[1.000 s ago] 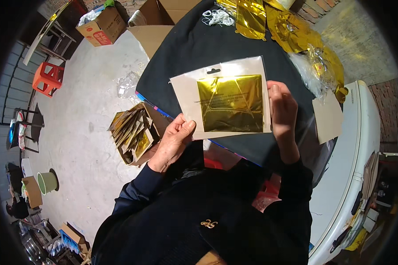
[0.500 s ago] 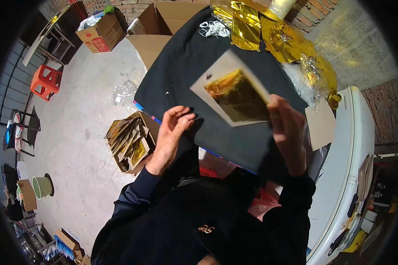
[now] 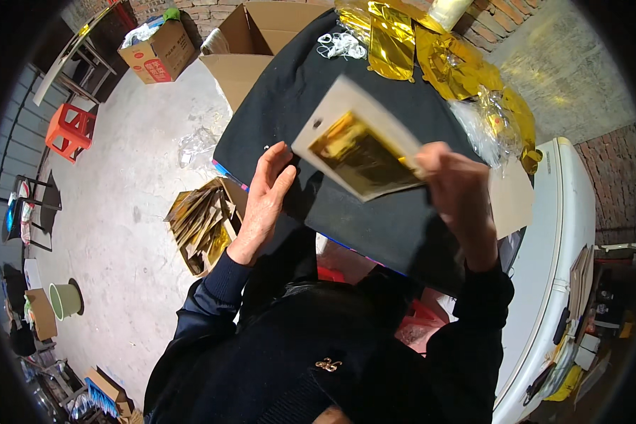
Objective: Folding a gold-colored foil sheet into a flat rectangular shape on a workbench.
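A pale rectangular card [image 3: 332,113] with a shiny gold foil panel is tilted above the dark cloth. A small dark hole shows near its left corner. My right hand [image 3: 461,194] pinches the card's right edge between thumb and fingers. Close by the card's left corner is my left hand [image 3: 261,201], with thumb and fingers apart and nothing held; it looks just short of touching the card. Below and left of that hand, an open cardboard box [image 3: 187,260] on the floor holds several similar gold-faced cards [image 3: 201,215] standing on edge.
Black cloth [image 3: 261,116] covers the table. Gold foil sheets [image 3: 392,46], white string [image 3: 343,46] and clear plastic wrap [image 3: 484,127] lie along its far side. A plain beige card [image 3: 512,198] rests at the right, beside a white appliance [image 3: 548,275]. A large open carton [image 3: 240,71] stands behind left.
The card in my right hand has shifted slightly left and changed its tilt. My left hand has risen a little and moved left, its fingers now nearer the card's corner.
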The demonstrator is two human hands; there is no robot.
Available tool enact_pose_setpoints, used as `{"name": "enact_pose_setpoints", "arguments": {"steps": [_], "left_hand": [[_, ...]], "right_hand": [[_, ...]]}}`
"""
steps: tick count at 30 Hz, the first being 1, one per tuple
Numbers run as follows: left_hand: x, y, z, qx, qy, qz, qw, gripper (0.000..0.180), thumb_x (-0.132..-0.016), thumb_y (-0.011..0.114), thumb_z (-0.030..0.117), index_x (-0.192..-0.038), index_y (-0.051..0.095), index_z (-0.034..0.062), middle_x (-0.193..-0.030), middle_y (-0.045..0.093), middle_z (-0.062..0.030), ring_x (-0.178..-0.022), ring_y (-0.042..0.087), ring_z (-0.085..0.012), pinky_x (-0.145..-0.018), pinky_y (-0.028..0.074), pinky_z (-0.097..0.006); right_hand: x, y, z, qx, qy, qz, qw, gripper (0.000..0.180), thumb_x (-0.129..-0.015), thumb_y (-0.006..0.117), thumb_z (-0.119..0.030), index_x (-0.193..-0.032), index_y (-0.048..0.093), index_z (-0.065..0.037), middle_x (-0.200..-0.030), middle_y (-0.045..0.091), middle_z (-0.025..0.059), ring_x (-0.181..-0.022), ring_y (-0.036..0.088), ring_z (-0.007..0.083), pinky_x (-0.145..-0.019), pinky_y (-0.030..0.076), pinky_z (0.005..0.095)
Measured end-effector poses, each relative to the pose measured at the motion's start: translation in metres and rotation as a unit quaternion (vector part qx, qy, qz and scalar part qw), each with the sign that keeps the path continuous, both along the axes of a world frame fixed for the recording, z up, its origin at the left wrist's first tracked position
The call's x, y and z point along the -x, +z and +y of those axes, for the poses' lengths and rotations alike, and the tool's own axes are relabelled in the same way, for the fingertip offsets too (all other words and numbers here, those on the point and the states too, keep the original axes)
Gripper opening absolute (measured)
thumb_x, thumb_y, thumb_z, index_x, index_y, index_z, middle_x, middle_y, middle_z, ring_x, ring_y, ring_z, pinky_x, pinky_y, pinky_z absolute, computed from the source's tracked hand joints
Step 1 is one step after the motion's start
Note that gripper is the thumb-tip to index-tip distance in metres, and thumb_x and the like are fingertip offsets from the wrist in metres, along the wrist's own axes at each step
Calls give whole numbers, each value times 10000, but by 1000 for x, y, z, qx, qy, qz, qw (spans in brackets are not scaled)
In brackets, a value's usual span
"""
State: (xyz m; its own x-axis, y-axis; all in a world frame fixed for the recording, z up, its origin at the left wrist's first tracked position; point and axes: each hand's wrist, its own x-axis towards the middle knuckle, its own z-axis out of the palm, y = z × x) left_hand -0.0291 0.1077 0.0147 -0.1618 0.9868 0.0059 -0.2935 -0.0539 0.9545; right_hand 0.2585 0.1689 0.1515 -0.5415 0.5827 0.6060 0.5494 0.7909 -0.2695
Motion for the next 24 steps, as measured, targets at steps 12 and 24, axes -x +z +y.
{"name": "enact_pose_setpoints", "arguments": {"steps": [12, 24], "left_hand": [[-5, 7, 7, 35, -48, -93, 994, 405, -1062, 560, 242, -1391, 492, 16, -1165, 663, -74, -945, 651, -138, -793, 554, -294], [-1, 6, -5, 49, -42, -60, 996, 143, -1000, 660, 145, -1076, 604, 39, -874, 605, 19, -673, 571, -52, -622, 521, -234]], "right_hand": [[-5, -47, 10, 200, -45, 150, 967, 307, -1080, 506, -197, -871, 594, 9, -730, 557, 23, -606, 494, 88, -563, 411, 238], [5, -104, -22, 380, -69, 260, 885, 122, -1009, 619, -153, -1066, 574, -55, -847, 557, -32, -704, 475, 32, -622, 401, 205]]}}
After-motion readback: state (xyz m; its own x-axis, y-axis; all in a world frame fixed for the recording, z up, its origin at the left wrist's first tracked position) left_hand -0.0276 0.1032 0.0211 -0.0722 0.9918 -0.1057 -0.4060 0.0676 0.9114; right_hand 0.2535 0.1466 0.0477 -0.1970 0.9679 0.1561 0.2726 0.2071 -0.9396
